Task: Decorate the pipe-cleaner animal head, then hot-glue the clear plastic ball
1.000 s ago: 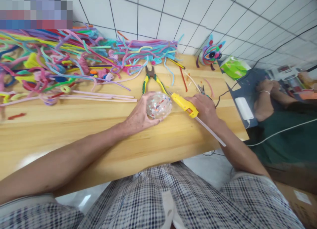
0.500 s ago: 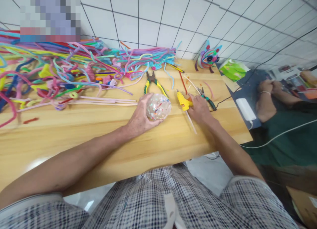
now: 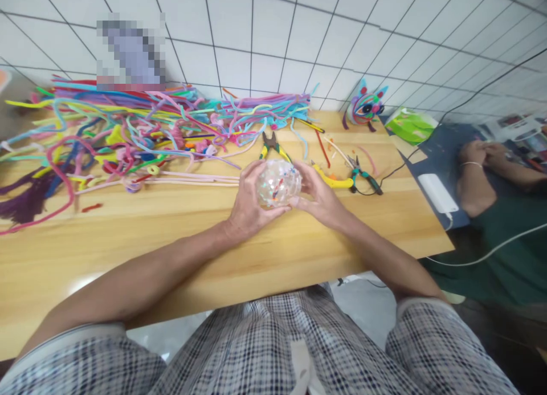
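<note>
A clear ball (image 3: 278, 183) with colourful specks sits between my two hands above the wooden table. My left hand (image 3: 249, 198) wraps round its left side. From the right, my right hand (image 3: 318, 195) curls against it, thumb at the lower front. Just behind the ball lie pliers with green and yellow handles (image 3: 270, 146), their lower part hidden by it. A yellow glue gun (image 3: 339, 182) lies on its side beyond my right hand, which partly covers it. Beside the gun are small green-handled cutters (image 3: 364, 175).
A heap of coloured pipe cleaners (image 3: 141, 133) covers the back left. A fuzzy animal head (image 3: 364, 107) stands at the back right, near a green packet (image 3: 411, 125). A white power adapter (image 3: 437, 193) lies beside a co-worker's forearm (image 3: 476, 184). The wooden table's (image 3: 205, 269) front edge is close to me.
My right hand has let go of the yellow glue gun, which now lies on the table, and has moved left onto the ball. My left hand still holds the ball.
</note>
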`<state>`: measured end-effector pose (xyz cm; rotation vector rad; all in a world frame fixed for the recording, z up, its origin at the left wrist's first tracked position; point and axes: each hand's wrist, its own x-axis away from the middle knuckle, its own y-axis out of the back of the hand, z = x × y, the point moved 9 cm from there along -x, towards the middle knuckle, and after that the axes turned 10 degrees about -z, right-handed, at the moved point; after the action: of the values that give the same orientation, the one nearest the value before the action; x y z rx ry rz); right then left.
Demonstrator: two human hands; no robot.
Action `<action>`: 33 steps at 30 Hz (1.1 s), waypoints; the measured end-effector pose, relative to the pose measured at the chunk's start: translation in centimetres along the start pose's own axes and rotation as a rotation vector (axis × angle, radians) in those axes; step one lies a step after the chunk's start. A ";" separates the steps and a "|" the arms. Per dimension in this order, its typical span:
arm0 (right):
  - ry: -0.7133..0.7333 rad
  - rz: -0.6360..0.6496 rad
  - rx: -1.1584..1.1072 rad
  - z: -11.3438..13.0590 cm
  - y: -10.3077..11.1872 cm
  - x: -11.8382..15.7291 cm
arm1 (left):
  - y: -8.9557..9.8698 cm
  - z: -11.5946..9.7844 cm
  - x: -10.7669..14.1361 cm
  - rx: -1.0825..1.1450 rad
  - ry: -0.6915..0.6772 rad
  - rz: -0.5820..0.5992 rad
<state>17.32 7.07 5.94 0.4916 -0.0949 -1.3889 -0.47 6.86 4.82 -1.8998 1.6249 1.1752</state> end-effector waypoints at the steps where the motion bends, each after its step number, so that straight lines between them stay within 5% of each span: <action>1: -0.017 0.008 -0.040 -0.2 -0.3 -0.3 | 0.1 -0.1 -0.1 0.003 -0.012 -0.003; 5: 0.014 -0.054 -0.135 -0.9 0.6 -0.8 | 0.6 -0.8 -0.1 0.125 -0.038 0.039; 14: 0.043 -0.108 -0.151 -2.6 0.9 -0.5 | -1.0 2.4 1.0 0.376 0.452 0.221; 25: 0.085 -0.073 -0.119 -2.4 1.5 0.1 | -1.8 2.3 1.7 0.530 0.472 0.299; 33: -0.069 -0.021 -0.294 -2.6 1.1 -0.3 | -1.7 1.4 1.8 0.427 0.378 0.295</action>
<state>19.21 8.23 4.10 0.2011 0.0587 -1.4125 0.57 7.24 2.21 -1.7073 2.2058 0.5083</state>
